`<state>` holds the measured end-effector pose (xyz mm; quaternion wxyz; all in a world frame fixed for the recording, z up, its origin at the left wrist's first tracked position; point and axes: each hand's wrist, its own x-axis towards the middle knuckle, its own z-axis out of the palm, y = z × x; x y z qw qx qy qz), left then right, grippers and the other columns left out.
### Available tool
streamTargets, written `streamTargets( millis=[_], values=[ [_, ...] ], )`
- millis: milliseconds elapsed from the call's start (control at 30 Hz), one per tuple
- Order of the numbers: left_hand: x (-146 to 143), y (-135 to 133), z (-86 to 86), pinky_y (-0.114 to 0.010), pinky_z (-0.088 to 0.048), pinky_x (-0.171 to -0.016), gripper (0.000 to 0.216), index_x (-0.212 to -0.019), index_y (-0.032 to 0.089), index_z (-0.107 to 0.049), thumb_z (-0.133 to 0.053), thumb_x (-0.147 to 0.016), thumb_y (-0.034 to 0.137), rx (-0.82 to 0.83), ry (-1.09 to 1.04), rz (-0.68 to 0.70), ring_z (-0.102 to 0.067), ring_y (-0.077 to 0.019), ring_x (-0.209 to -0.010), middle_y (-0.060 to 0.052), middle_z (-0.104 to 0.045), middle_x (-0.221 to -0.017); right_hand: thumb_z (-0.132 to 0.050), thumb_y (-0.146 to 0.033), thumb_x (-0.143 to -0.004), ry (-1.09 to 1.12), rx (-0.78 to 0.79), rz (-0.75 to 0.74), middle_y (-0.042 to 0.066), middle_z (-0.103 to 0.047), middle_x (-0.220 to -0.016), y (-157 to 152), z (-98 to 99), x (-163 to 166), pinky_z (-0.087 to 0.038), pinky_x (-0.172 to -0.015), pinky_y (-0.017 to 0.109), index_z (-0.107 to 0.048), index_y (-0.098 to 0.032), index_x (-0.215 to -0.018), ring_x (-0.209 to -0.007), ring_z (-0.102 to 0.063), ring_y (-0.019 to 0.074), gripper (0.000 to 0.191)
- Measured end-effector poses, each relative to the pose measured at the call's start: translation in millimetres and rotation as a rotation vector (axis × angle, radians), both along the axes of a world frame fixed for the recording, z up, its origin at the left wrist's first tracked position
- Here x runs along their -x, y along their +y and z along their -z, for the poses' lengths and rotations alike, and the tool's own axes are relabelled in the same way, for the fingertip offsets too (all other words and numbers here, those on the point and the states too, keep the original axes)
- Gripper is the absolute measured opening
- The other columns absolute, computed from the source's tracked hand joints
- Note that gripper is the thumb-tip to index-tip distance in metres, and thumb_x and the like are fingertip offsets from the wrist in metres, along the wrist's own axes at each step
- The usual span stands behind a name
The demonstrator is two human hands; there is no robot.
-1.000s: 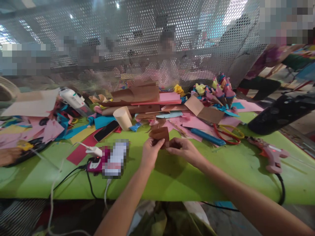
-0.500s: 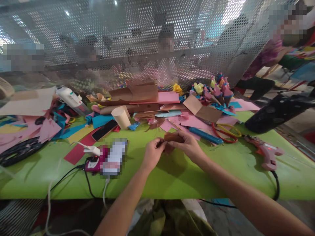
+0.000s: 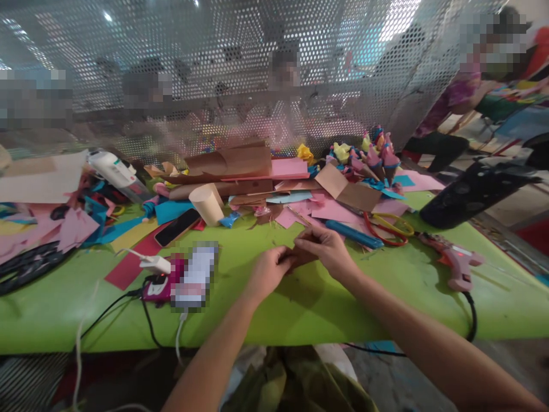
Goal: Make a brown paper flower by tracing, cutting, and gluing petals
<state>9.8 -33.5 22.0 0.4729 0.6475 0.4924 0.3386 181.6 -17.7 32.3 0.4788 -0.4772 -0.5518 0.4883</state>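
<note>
Just above the green tabletop [image 3: 257, 320], both hands meet on a small piece of brown paper [image 3: 302, 258]. My left hand [image 3: 271, 271] pinches its left end with thumb and fingers. From the right, my right hand [image 3: 325, 247] is closed on the upper part of the same piece, thumb and forefinger together. Most of the paper is hidden by the fingers, so its exact shape cannot be made out. Beyond the hands lie pink paper sheets [image 3: 332, 209] and a folded brown card [image 3: 358, 196].
A pink glue gun [image 3: 461, 266] and scissors [image 3: 388, 226] lie to the right, by a dark bottle [image 3: 454, 197]. On the left are a phone [image 3: 196, 276], a magenta power adapter [image 3: 163, 286] and cables. Paper cones [image 3: 381, 160] stand behind; a person sits far right.
My right hand's fingers have shifted over the brown paper, and its upper edge, visible before, is now mostly covered. The left hand keeps its pinch. The whole view has shifted slightly.
</note>
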Motion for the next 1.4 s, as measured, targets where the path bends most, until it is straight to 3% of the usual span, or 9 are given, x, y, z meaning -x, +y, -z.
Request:
streamTargets(
  millis=[167, 367, 500, 633, 833, 1033, 1200, 1400],
  values=[
    [0.1, 1.6, 0.4, -0.026, -0.046, -0.061, 0.015, -0.083, 0.019, -0.072, -0.065, -0.081, 0.032, 0.065, -0.069, 0.037, -0.063, -0.0169, -0.061, -0.003, -0.071, -0.069, -0.081, -0.059, -0.064, 0.109, 0.081, 0.1, -0.001, -0.056, -0.06, 2.1, 4.0, -2.5, -0.036, -0.054, 0.027, -0.061, -0.019, -0.064, -0.055, -0.046, 0.0127, 0.044],
    [2.9, 3.3, -1.6, -0.027, -0.05, -0.063, 0.016, -0.083, 0.018, -0.073, -0.073, -0.075, 0.031, 0.154, -0.192, 0.032, -0.065, -0.0166, -0.064, -0.004, -0.073, -0.072, -0.074, -0.07, -0.067, 0.148, 0.081, 0.121, 0.003, -0.065, -0.068, 7.3, 5.7, -6.1, -0.042, -0.057, 0.029, -0.068, -0.02, -0.072, -0.061, -0.055, 0.0169, 0.051],
    [4.4, 5.9, -5.0, -0.026, -0.05, -0.061, 0.02, -0.075, 0.018, -0.071, -0.079, -0.069, 0.036, 0.181, -0.269, -0.055, -0.062, -0.0151, -0.061, -0.003, -0.071, -0.067, -0.076, -0.07, -0.064, 0.15, 0.064, 0.077, 0.003, -0.068, -0.073, 11.3, 2.2, -10.8, -0.046, -0.062, 0.029, -0.069, -0.021, -0.075, -0.067, -0.058, 0.0176, 0.051],
    [6.0, 7.2, -7.6, -0.028, -0.052, -0.065, 0.029, -0.075, 0.018, -0.07, -0.083, -0.065, 0.042, 0.251, -0.345, -0.088, -0.064, -0.016, -0.063, -0.003, -0.071, -0.068, -0.081, -0.063, -0.061, 0.092, 0.052, 0.028, -0.001, -0.057, -0.062, 13.8, 0.4, -14.4, -0.042, -0.058, 0.028, -0.062, -0.02, -0.065, -0.059, -0.049, 0.0132, 0.046],
    [3.8, 5.5, -6.3, -0.031, -0.053, -0.077, 0.033, -0.083, 0.018, -0.075, -0.079, -0.072, 0.049, 0.187, -0.336, -0.083, -0.068, -0.0204, -0.081, -0.006, -0.077, -0.087, -0.079, -0.06, -0.065, -0.006, 0.052, -0.062, -0.001, -0.056, -0.059, 9.9, -0.5, -9.3, -0.042, -0.055, 0.028, -0.062, -0.02, -0.064, -0.056, -0.049, 0.0128, 0.043],
    [5.2, 10.3, -2.0, -0.03, -0.052, -0.075, 0.032, -0.081, 0.016, -0.076, -0.08, -0.07, 0.045, 0.154, -0.37, -0.212, -0.066, -0.0183, -0.075, -0.005, -0.076, -0.079, -0.067, -0.071, -0.072, 0.082, 0.052, -0.056, 0.003, -0.064, -0.066, 6.5, -5.8, -7.4, -0.046, -0.057, 0.029, -0.067, -0.019, -0.07, -0.058, -0.054, 0.0138, 0.052],
    [6.7, 9.7, -1.7, -0.029, -0.052, -0.073, 0.034, -0.08, 0.016, -0.075, -0.079, -0.07, 0.048, 0.141, -0.372, -0.232, -0.067, -0.0193, -0.076, -0.005, -0.076, -0.08, -0.078, -0.06, -0.066, -0.038, 0.03, -0.105, -0.002, -0.059, -0.055, 6.6, 2.8, -3.4, -0.04, -0.051, 0.026, -0.057, -0.02, -0.062, -0.052, -0.052, 0.013, 0.045],
    [8.6, 9.6, -0.8, -0.027, -0.05, -0.071, 0.033, -0.078, 0.018, -0.071, -0.076, -0.073, 0.05, 0.059, -0.285, -0.332, -0.066, -0.019, -0.076, -0.003, -0.073, -0.077, -0.074, -0.048, -0.073, -0.1, 0.032, -0.232, -0.002, -0.059, -0.054, 4.9, 10.5, 2.0, -0.039, -0.05, 0.025, -0.057, -0.021, -0.061, -0.051, -0.052, 0.0124, 0.034]
  ],
)
